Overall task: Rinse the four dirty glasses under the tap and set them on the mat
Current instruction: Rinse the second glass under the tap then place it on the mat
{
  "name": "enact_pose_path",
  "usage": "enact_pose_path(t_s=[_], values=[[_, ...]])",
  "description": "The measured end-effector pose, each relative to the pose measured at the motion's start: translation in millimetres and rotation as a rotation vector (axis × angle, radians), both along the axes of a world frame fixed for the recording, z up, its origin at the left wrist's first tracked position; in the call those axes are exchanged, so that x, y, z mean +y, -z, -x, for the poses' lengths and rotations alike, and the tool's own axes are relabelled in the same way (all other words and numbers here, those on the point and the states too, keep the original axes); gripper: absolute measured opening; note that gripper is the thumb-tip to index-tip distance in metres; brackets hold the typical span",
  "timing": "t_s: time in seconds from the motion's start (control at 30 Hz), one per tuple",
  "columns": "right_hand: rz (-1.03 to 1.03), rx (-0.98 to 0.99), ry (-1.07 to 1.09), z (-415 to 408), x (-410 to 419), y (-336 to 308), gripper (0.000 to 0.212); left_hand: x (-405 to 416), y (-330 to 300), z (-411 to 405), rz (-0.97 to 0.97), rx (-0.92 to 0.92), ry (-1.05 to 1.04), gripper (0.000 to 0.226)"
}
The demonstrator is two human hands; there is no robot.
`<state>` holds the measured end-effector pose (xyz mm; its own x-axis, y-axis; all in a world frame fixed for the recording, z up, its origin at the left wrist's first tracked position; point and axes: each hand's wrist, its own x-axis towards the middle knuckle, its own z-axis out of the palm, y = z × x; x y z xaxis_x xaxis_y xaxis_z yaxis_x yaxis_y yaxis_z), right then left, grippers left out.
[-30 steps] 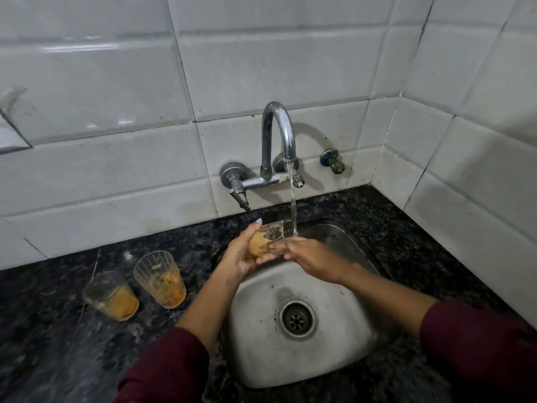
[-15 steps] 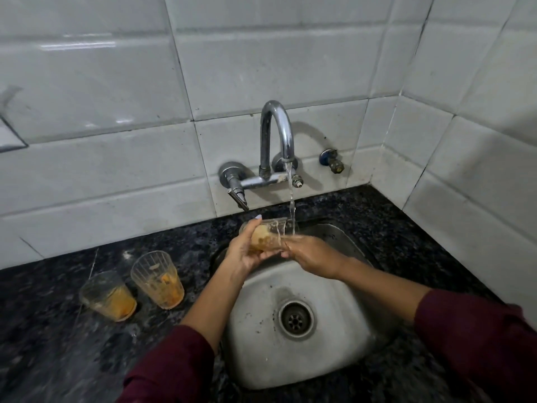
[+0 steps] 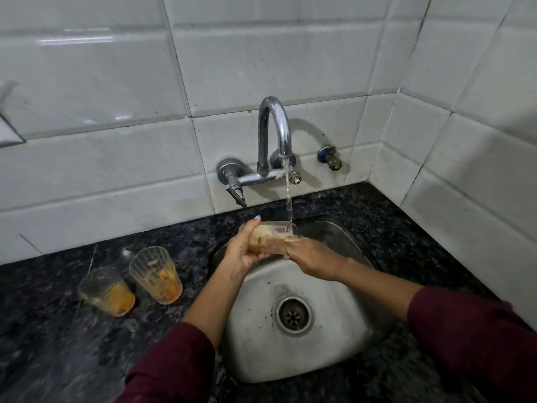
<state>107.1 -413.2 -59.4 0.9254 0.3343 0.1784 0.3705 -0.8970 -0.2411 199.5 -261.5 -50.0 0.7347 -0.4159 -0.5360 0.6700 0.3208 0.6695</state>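
- Head view: water (image 3: pixel 288 196) runs in a thin stream from the curved chrome tap (image 3: pixel 274 135) on the white tiled wall (image 3: pixel 116 91) and lands on the rim end of the held glass (image 3: pixel 268 238)
- held glass lies tilted on its side above the back of the steel sink (image 3: pixel 334 338), mouth toward the right, orange residue on its inner wall
- left hand (image 3: pixel 242 253) wraps its fingers round the base end of that glass, thumb tip up over the top
- right hand (image 3: pixel 312 258) is at the mouth end, fingers curled against the rim; whether they go inside cannot be told
- two more dirty glasses stand upright on the dark speckled worktop (image 3: pixel 58 344) left of the sink: a ribbed glass (image 3: pixel 155 279) nearer the sink and a smooth glass (image 3: pixel 106 290) just beside it, farther left, both with orange dregs at the bottom
- drain (image 3: pixel 293 315) sits in the middle of the sink floor
- dark red sleeves (image 3: pixel 470 338) cover both forearms at the lower edge
- small blue-and-brass valve (image 3: pixel 329 157) is fixed to the wall right of the tap
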Motion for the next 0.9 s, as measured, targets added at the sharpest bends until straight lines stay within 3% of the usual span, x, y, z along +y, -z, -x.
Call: enact_pose_path(t_s=[0.07, 0.17, 0.2, 0.23, 0.3, 0.33, 0.43, 0.47, 0.5, 0.57, 0.67, 0.7, 0.73, 0.8, 0.9], values=[[-0.246, 0.063, 0.063, -2, 6, -9, 0.039, 1, -1, 0, 0.047, -0.006, 0.038, 0.040], [-1.176, 0.353, 0.222, -2, 33, -38, 0.029, 0, 0, -1, 0.129, -0.057, -0.004, 0.027], [-1.403, 0.428, 0.239, -1, 41, -43, 0.027, -1, -1, 0, 0.140, -0.075, -0.008, 0.031], [-1.474, 0.441, 0.239, 0, 46, -41, 0.027, -3, 1, -1, 0.123, -0.104, -0.019, 0.031], [-1.280, 0.361, 0.180, 7, 49, -32, 0.031, -2, 3, -3, 0.078, -0.131, -0.039, 0.019], [-1.070, 0.296, 0.128, 11, 44, -25, 0.034, -2, 3, -3, 0.069, -0.113, -0.031, 0.017], [-0.171, 0.087, -0.001, 8, 12, -6, 0.043, 1, 2, -4, 0.059, 0.004, 0.029, 0.031], [-0.027, 0.065, -0.007, 5, 5, -7, 0.046, 2, 2, -3, 0.066, 0.037, 0.052, 0.036], [-0.029, 0.054, 0.001, 4, 3, -10, 0.047, 3, 1, -2, 0.063, 0.049, 0.061, 0.039], [-0.277, 0.076, 0.087, 2, 9, -20, 0.041, 4, 3, -4, 0.097, -0.002, 0.098, 0.036], [-1.134, 0.341, 0.280, -1, 30, -43, 0.028, 1, 7, 0, 0.147, -0.157, 0.092, 0.050], [-1.331, 0.396, 0.303, -2, 37, -46, 0.027, -1, 10, -1, 0.138, -0.170, 0.075, 0.067], [-1.373, 0.391, 0.299, -1, 42, -44, 0.027, -1, 10, 1, 0.132, -0.171, 0.067, 0.078], [-1.101, 0.270, 0.238, 6, 43, -34, 0.025, -1, 16, 0, 0.066, -0.150, 0.051, 0.068], [-0.385, 0.114, 0.096, 12, 18, -17, 0.029, 2, 21, 1, 0.079, -0.066, 0.097, 0.060]])
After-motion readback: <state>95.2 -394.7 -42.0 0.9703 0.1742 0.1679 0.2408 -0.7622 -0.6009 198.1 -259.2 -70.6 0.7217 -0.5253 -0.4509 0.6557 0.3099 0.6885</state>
